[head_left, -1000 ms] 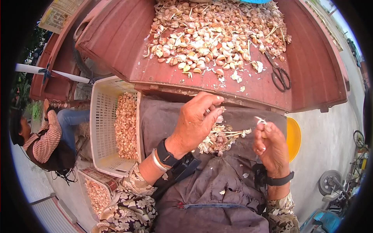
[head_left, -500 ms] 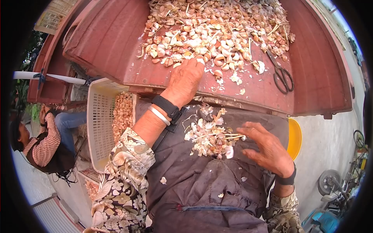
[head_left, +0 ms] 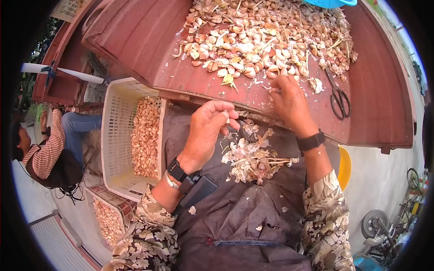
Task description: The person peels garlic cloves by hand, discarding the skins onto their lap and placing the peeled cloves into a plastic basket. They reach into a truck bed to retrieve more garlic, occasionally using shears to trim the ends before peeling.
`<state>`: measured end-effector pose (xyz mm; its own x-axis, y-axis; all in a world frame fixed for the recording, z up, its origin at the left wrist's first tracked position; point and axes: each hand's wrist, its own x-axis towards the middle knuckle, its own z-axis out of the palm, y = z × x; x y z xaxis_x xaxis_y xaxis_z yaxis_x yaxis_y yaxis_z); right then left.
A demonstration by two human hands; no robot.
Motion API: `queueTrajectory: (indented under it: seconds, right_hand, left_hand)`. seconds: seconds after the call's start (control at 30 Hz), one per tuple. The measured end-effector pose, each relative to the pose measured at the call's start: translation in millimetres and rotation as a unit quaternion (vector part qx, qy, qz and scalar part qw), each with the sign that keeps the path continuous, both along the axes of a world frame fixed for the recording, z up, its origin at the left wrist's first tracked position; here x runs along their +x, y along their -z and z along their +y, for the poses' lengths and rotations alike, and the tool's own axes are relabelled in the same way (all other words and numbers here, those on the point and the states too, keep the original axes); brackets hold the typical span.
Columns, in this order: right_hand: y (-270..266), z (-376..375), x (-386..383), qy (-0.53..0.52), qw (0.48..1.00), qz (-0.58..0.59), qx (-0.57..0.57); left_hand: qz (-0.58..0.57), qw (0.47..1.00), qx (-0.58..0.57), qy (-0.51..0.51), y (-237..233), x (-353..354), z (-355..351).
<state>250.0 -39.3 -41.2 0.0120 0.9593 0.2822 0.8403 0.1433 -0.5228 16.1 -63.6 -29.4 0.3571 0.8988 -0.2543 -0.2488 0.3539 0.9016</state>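
Note:
A big heap of garlic cloves [head_left: 266, 36] lies on a red-brown metal surface [head_left: 135, 40] in front of me. My left hand [head_left: 205, 131] hovers over my dark apron [head_left: 235, 212], fingers pinched on a small garlic clove [head_left: 227, 116]. My right hand [head_left: 289, 101] reaches onto the red surface at the near edge of the heap, fingers curled down at a clove; what it grips is hidden. A pile of papery garlic skins and stems [head_left: 253, 156] rests on the apron between my arms.
A white plastic basket [head_left: 115, 135] holding peeled cloves stands at my left, with a second basket of cloves [head_left: 108, 217] below it. Scissors [head_left: 338, 97] lie on the red surface at right. A yellow bowl [head_left: 344, 167] sits under its edge. A person in a striped shirt [head_left: 45, 153] sits far left.
My left hand came back from the heap to my lap with a clove pinched in it. My right hand left the skins on the apron and reached up to the heap's edge.

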Motion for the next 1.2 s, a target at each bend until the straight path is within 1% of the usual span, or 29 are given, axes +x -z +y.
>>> queueTrajectory:
  seconds: [0.07, 0.17, 0.2, 0.23, 0.27, 0.37, 0.5, 0.57, 0.6, 0.67, 0.7, 0.73, 0.8, 0.93, 1.07, 1.2]
  right_hand:
    - [-3.5, -0.5, 4.8, 0.014, 0.999, 0.006, -0.044]
    - [-15.4, -7.4, 6.0, 0.062, 0.972, 0.154, -0.167]
    - [-16.7, -12.4, 8.5, 0.053, 0.946, 0.265, -0.181]
    - [-17.5, -19.7, 12.4, 0.042, 0.906, 0.373, -0.193]
    - [-18.1, -28.3, 13.2, 0.032, 0.854, 0.477, -0.204]
    - [-55.6, -58.4, -7.2, 0.02, 0.759, 0.618, -0.205]
    - [-83.7, -85.3, -21.6, -0.037, 0.75, 0.631, -0.197]
    - [-123.7, -109.4, -36.9, -0.12, 0.776, 0.597, -0.166]
    - [-143.6, -120.6, -46.1, -0.201, 0.733, 0.634, -0.141]
    - [-171.3, -141.7, -50.7, -0.324, 0.678, 0.648, -0.12]
    - [-184.6, -149.8, -57.5, -0.367, 0.662, 0.644, -0.107]
    - [-195.1, -152.9, -59.6, -0.386, 0.661, 0.636, -0.099]
    - [-209.3, -158.1, -64.9, -0.407, 0.667, 0.618, -0.09]
    - [-219.0, -159.2, -71.0, -0.402, 0.702, 0.582, -0.089]
    - [-223.7, -159.8, -75.4, -0.4, 0.722, 0.557, -0.086]
    - [-227.2, -161.4, -79.6, -0.397, 0.736, 0.543, -0.076]
  left_hand:
    - [-0.014, 0.999, -0.024, 0.029, 3.5, 3.0, -6.7]
    - [-0.008, 0.998, -0.016, 0.054, -1.8, 7.0, -13.3]
    - [-0.004, 0.998, -0.01, 0.06, -4.1, 7.6, -15.0]
    - [-0.006, 0.999, -0.008, 0.053, -5.6, 7.8, -15.9]
    - [-0.007, 0.999, -0.008, 0.046, -6.8, 7.7, -17.5]
    - [-0.017, 0.999, -0.021, 0.036, -10.9, 7.4, -24.7]
    - [-0.072, 0.996, -0.047, 0.039, -28.9, 10.0, -37.0]
    - [-0.092, 0.994, -0.05, 0.041, -33.6, 6.7, -45.2]
    - [-0.1, 0.993, -0.054, 0.044, -34.5, 4.4, -46.9]
    - [-0.119, 0.99, -0.074, 0.031, -33.9, 0.0, -52.0]
    - [-0.132, 0.987, -0.09, 0.026, -36.3, -3.2, -52.3]
    - [-0.146, 0.983, -0.107, 0.021, -37.7, -6.3, -53.7]
    - [-0.166, 0.978, -0.126, 0.011, -37.6, -11.4, -56.6]
    - [-0.193, 0.971, -0.142, -0.014, -34.5, -17.9, -63.2]
    - [-0.223, 0.958, -0.176, -0.04, -33.1, -23.0, -60.1]
    - [-0.225, 0.962, -0.153, -0.011, -26.6, -26.6, -60.6]
